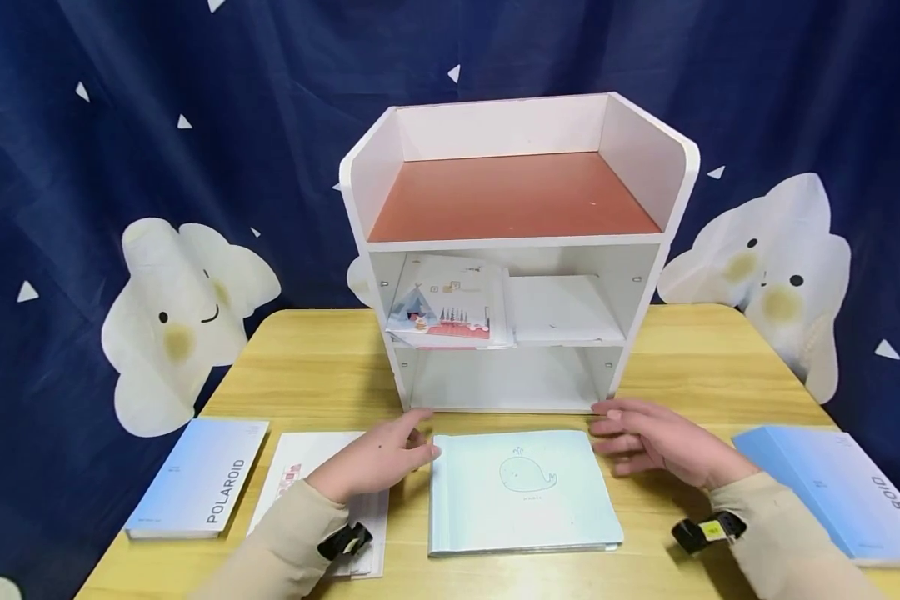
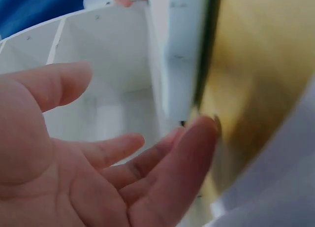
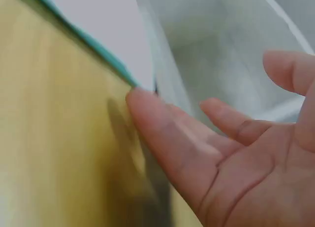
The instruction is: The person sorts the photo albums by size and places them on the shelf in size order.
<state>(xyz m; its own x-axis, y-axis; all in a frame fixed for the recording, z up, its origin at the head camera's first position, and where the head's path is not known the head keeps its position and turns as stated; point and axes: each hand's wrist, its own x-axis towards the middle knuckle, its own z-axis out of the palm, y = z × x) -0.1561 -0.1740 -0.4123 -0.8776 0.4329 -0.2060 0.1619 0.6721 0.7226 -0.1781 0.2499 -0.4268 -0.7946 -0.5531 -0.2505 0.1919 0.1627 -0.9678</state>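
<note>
A pale blue album [image 1: 521,521] with a whale drawing on its cover lies flat on the table, in front of the small white shelf. My left hand [image 1: 378,457] is by its left edge, fingers loosely bent and palm turned inward. Across from it, my right hand [image 1: 663,440] hovers beside the album's far right corner with fingers spread. Neither palm has anything in it. In the right wrist view, the little finger [image 3: 152,109] reaches the corner of the album [image 3: 110,32]. The left wrist view has fingertips [image 2: 197,138] close to the album's end [image 2: 179,69].
Behind the album stands the white shelf [image 1: 513,243], with several booklets [image 1: 450,300] on its middle level. Under my left forearm lie white booklets [image 1: 371,533]. A blue Polaroid box [image 1: 202,475] sits at the left, another Polaroid box [image 1: 832,492] at the right.
</note>
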